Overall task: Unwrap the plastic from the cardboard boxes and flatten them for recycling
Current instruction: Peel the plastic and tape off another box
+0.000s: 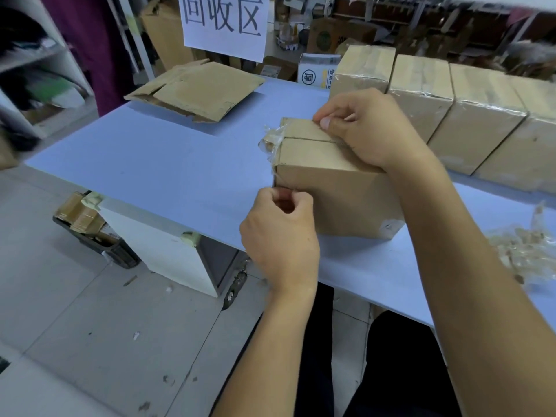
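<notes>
A brown cardboard box (328, 188) stands on the pale blue table (168, 164) in front of me. A crumpled strip of clear plastic (268, 142) hangs off its upper left corner. My left hand (281, 233) is at the box's lower left edge, fingers curled and pinching plastic there. My right hand (370, 127) rests on top of the box, thumb and forefinger pinching at the far edge of the top flap. Several plastic-wrapped boxes (451, 106) stand in a row behind it.
Flattened cardboard (198, 91) lies at the table's far left end under a white paper sign (225, 22). A heap of stripped plastic (523, 251) sits on the table at right. A black crate with cardboard scraps (93, 230) is on the tiled floor, left.
</notes>
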